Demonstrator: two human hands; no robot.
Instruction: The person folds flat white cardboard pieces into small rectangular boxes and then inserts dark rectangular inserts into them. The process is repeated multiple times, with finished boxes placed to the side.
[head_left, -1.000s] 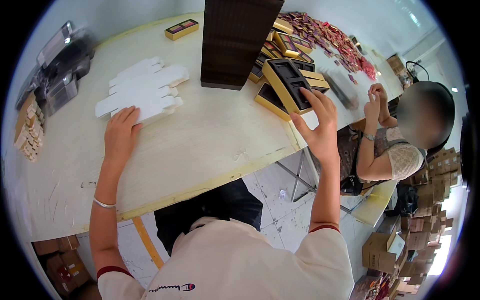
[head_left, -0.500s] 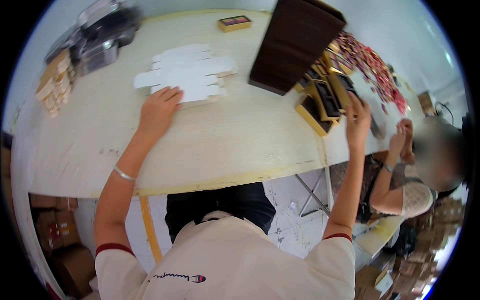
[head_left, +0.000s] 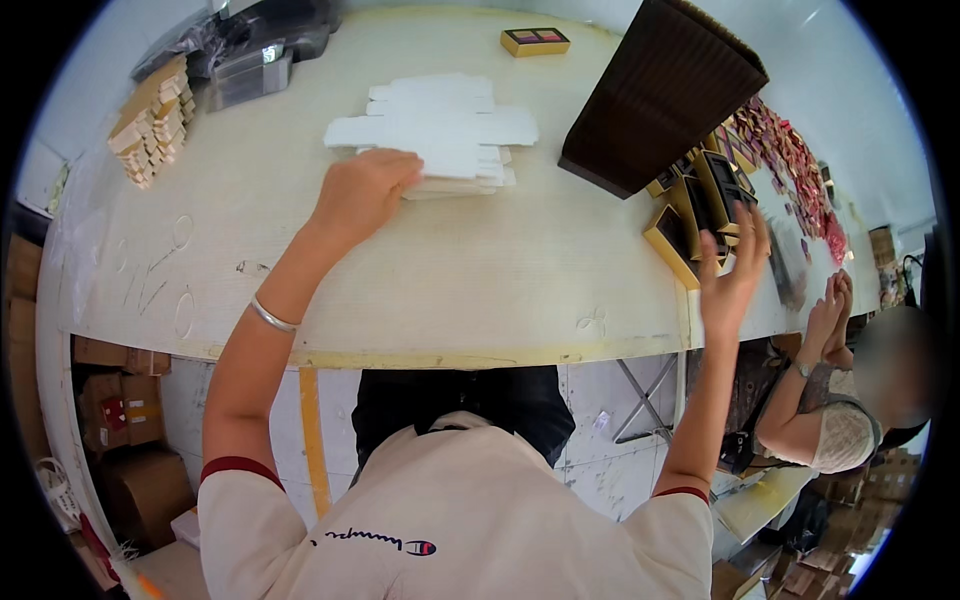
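Note:
A stack of flat white box blanks (head_left: 435,125) with cut flaps lies on the table in front of me. My left hand (head_left: 370,190) is at the stack's near left edge, fingers together and bent over the top blank's edge; its thumb is hidden. To the right, my right hand (head_left: 738,262) has its fingers spread, with the tips up against a pile of gold boxes with dark inserts (head_left: 672,245). Nothing shows between those fingers. A tall dark brown box (head_left: 660,100) stands tilted just behind the pile and covers part of it.
Many small red and gold pieces (head_left: 790,150) are heaped at the far right, near a co-worker's hands (head_left: 828,315). One gold box (head_left: 536,41) sits at the far edge. Stacked pale cartons (head_left: 155,120) and clear plastic containers (head_left: 250,78) stand far left.
The view has shifted, moving the tabletop things rightward in the picture. My left fingers, earlier flat on the blanks, now bend at their edge. My right fingers have spread further beside the gold boxes.

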